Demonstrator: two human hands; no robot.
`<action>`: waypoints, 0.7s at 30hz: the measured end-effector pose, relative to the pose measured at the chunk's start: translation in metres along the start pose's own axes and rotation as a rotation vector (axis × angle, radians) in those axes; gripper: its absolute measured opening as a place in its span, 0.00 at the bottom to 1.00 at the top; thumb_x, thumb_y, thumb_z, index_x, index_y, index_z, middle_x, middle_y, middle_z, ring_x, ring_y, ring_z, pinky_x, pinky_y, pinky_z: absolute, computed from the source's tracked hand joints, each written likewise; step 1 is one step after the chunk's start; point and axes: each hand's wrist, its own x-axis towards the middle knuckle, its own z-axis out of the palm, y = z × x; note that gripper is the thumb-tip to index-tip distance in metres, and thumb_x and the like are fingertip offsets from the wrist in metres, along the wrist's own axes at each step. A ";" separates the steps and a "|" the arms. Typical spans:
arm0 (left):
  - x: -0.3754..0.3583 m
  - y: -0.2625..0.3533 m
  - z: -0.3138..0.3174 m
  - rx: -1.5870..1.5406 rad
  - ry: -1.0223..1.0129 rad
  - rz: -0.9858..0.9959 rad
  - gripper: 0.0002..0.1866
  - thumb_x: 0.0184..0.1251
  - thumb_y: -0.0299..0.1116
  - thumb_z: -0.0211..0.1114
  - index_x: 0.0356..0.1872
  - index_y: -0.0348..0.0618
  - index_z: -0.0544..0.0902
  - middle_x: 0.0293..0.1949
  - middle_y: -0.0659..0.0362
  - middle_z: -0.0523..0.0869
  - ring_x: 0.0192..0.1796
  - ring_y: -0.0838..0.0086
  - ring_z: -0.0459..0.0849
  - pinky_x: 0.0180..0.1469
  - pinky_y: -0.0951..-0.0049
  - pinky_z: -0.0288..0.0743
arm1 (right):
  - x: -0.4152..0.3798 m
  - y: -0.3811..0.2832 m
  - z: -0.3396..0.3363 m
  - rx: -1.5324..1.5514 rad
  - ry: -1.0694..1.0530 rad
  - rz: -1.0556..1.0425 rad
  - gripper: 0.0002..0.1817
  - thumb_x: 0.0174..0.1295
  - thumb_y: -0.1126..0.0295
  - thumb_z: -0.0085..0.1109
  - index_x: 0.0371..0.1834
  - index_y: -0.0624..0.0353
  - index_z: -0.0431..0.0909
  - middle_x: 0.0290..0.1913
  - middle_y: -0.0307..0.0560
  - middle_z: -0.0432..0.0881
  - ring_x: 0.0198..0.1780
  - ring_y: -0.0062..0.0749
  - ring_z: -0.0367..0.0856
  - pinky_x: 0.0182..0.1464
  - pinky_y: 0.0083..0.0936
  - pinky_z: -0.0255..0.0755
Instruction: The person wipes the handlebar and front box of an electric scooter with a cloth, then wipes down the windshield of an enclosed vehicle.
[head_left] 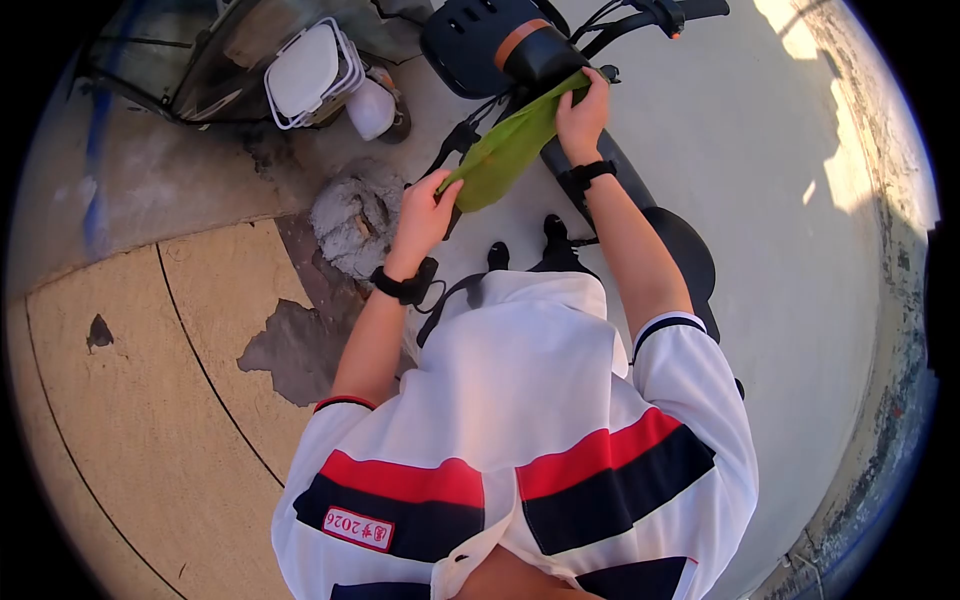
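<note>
A green cloth [508, 152] is stretched between my two hands in front of the bike. My left hand [424, 214] pinches its near-left end, with the fingers closed on the edge. My right hand [583, 116] grips the far-right end, higher up by the handlebar. Behind the cloth is a dark electric bike or scooter, with a black basket [462, 42] at its front. A black cylindrical part with a brown band [527, 45] sits beside the basket. The cloth hides part of the bike's frame and steering column.
The right handlebar [640, 22] juts toward the upper right; a dark rounded seat [685, 258] lies near my right arm. On the left are a white lidded bucket [303, 72], a grey lump [354, 218] and a tan panel [120, 350] with peeled patches. A worn wall [880, 440] borders the right.
</note>
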 end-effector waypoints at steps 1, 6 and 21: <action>0.001 -0.001 0.003 0.022 0.017 0.002 0.08 0.70 0.30 0.66 0.44 0.35 0.82 0.27 0.46 0.83 0.25 0.62 0.80 0.32 0.68 0.73 | 0.001 0.000 0.006 -0.010 -0.013 -0.029 0.26 0.60 0.78 0.59 0.63 0.61 0.70 0.58 0.60 0.77 0.60 0.55 0.77 0.63 0.43 0.69; 0.007 -0.002 0.010 0.065 0.065 -0.017 0.09 0.69 0.30 0.67 0.43 0.35 0.82 0.27 0.47 0.83 0.25 0.65 0.79 0.31 0.69 0.72 | 0.018 -0.003 0.030 -0.019 -0.124 -0.298 0.37 0.55 0.78 0.62 0.72 0.61 0.64 0.59 0.59 0.76 0.61 0.57 0.73 0.72 0.50 0.60; 0.012 0.015 0.008 0.094 0.066 -0.056 0.08 0.69 0.30 0.67 0.41 0.35 0.83 0.30 0.44 0.83 0.27 0.53 0.80 0.31 0.65 0.73 | 0.072 -0.011 0.044 -0.280 -0.280 -0.453 0.36 0.50 0.55 0.72 0.61 0.60 0.73 0.60 0.51 0.78 0.63 0.44 0.76 0.69 0.40 0.64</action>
